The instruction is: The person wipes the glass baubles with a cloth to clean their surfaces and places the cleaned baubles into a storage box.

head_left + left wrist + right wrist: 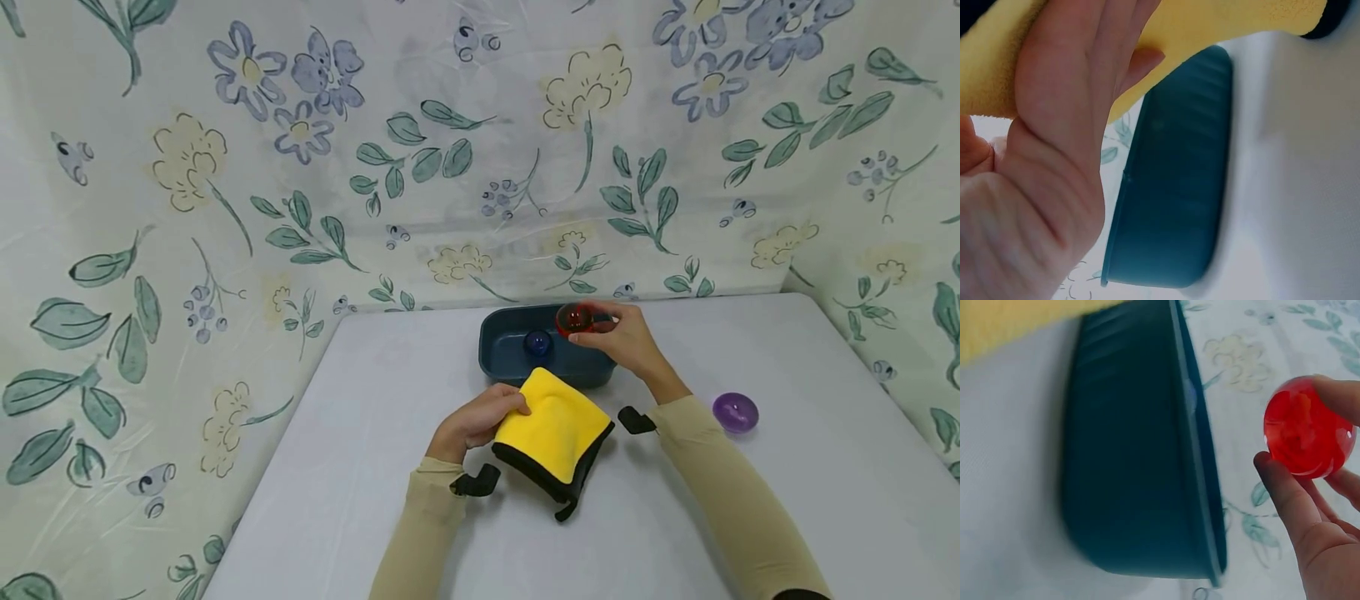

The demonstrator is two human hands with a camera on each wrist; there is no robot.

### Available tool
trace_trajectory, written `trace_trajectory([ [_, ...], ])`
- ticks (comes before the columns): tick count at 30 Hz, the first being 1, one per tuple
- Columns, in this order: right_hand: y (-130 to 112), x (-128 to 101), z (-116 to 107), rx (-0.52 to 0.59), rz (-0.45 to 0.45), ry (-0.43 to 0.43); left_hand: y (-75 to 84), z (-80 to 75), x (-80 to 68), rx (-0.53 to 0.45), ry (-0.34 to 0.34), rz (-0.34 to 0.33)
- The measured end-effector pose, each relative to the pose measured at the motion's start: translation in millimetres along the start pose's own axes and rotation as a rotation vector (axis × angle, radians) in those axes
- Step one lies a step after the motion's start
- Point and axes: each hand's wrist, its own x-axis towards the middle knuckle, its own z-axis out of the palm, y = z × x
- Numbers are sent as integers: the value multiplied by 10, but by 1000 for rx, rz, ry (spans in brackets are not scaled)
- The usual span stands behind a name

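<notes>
In the head view my right hand (626,337) pinches a clear red ball (574,319) over the right part of a dark teal tub (495,367). The right wrist view has the same red ball (1307,428) held between thumb and fingertips, above the level of the tub's rim (1194,444). My left hand (480,419) grips a yellow cloth (551,425) with black edging, its thumb on top, in front of the tub. A dark blue ball (537,342) lies inside the tub, left of the red one.
A purple ball-like object (736,412) sits on the white table (360,467) to the right, beside my right sleeve (720,467). Behind the table hangs a floral curtain (420,208), which also runs along both sides.
</notes>
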Motion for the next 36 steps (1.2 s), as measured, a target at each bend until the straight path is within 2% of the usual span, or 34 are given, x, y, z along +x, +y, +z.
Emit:
trace_trajectory([
  [10, 160, 137, 66, -13, 94, -16, -33, -24, 17, 8, 12, -10],
  [22, 266, 306, 121, -168, 156, -40, -31, -43, 10, 12, -8, -7],
  [36, 233, 359, 199, -359, 150, -59, -24, -23, 12, 8, -15, -15],
])
